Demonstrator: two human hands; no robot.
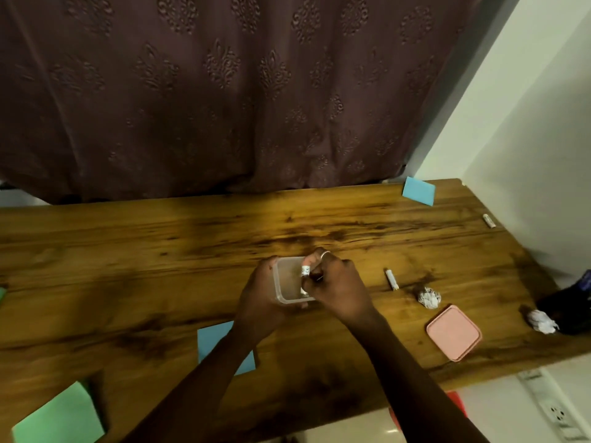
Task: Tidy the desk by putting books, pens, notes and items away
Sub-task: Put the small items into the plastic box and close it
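Observation:
A small clear plastic container [287,282] sits on the wooden desk [160,266] at the middle. My left hand [260,294] grips its left wall. My right hand [332,282] hovers over the container's right side, fingers closed on a small white battery [305,270]. Another white battery [392,279] lies on the desk just right of my hands, and a third battery [489,220] lies near the wall at the far right.
The pink lid [454,332] lies at the right front. Two crumpled paper balls [429,297] [542,321] are nearby, beside a dark object [569,302] at the right edge. Blue notes [419,191] [220,343] and a green note [60,417] lie on the desk. A curtain hangs behind.

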